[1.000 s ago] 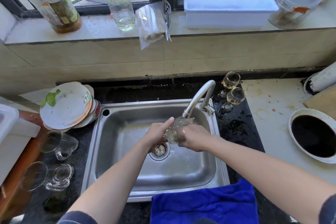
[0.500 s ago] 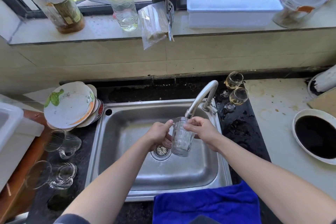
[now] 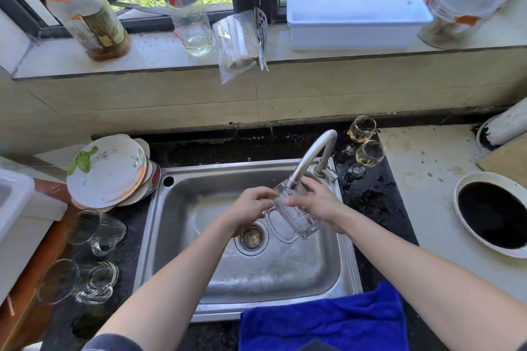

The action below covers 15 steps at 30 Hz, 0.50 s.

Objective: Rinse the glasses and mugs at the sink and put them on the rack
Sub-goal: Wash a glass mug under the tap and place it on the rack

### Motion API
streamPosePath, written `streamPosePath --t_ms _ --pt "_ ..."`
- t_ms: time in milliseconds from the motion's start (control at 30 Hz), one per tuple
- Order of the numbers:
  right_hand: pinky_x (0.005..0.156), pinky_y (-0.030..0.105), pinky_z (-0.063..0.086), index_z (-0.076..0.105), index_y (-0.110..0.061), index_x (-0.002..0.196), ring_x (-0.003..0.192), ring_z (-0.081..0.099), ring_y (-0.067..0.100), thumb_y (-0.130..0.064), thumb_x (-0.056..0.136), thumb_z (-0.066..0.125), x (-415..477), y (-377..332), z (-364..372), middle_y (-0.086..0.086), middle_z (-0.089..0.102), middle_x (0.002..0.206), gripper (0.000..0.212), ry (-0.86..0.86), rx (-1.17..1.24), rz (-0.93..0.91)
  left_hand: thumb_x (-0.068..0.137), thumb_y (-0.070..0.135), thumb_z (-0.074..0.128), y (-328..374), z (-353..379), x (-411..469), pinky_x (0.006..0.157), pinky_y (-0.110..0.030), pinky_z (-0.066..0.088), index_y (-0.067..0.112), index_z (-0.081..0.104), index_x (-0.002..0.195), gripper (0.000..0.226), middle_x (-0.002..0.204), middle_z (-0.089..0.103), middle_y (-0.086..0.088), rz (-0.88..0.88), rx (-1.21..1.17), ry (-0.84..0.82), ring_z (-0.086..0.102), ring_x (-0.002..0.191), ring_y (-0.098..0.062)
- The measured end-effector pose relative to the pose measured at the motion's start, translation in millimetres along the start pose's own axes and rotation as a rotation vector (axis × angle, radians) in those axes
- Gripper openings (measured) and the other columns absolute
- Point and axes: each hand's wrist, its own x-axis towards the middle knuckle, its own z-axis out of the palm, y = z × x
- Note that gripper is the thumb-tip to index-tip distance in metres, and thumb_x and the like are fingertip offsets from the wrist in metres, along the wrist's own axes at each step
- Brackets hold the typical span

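Note:
A clear glass mug (image 3: 296, 215) with a handle is tilted under the faucet spout (image 3: 310, 157), above the steel sink (image 3: 328, 271). My left hand (image 3: 251, 208) pinches its rim from the left. My right hand (image 3: 316, 202) wraps its fingers around the mug's far side. Two clear glass mugs lie on their sides on the dark counter to the left, one mug (image 3: 97, 229) nearer the plates and another mug (image 3: 85, 282) closer to me. Two small stemmed glasses, a far glass (image 3: 362, 129) and a near glass (image 3: 369, 154), stand right of the faucet.
Stacked plates (image 3: 108, 171) lean at the sink's back left. A blue cloth (image 3: 322, 322) drapes over the sink's front edge. A white bowl of dark liquid (image 3: 496, 214) sits on the right counter. Bottles, a white tray and a jar line the windowsill.
The mug has turned from upright to tilted, its handle now hanging toward the drain. Both hands shifted around its rim under the spout.

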Motion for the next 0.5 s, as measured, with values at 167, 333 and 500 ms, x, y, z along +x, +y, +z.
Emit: streamPosePath --t_ms 167,333,500 --pt "0.067 0.029 0.052 0.069 -0.021 0.114 0.083 0.070 0.019 -0.043 0.078 0.076 -5 -5 -7 0.006 0.074 0.102 0.042 -0.076 0.102 0.125 0.096 0.007 0.053 -4 4 -5 0.071 -0.024 0.043 0.008 0.064 0.089 0.013 0.087 0.066 -0.006 0.076 -0.162 -0.004 0.055 0.079 -0.013" --pt "0.062 0.030 0.053 0.069 -0.028 0.110 0.084 0.068 0.020 -0.046 0.078 0.076 -16 7 -5 0.004 0.072 0.108 0.037 -0.083 0.108 0.153 0.097 0.008 0.051 -7 9 -3 0.068 -0.030 0.046 0.007 0.061 0.082 0.018 0.076 0.071 -0.009 0.015 -0.316 0.077 0.067 0.070 -0.012" --pt "0.076 0.006 0.047 0.059 -0.016 0.123 0.101 0.062 0.004 -0.014 0.067 0.087 -19 -4 -8 -0.013 0.062 0.114 0.062 0.004 -0.137 -0.194 0.099 0.024 0.049 3 -3 -3 0.065 -0.030 0.042 0.016 0.061 0.086 0.020 0.081 0.073 -0.007 -0.089 -0.392 -0.013 0.068 0.074 -0.019"
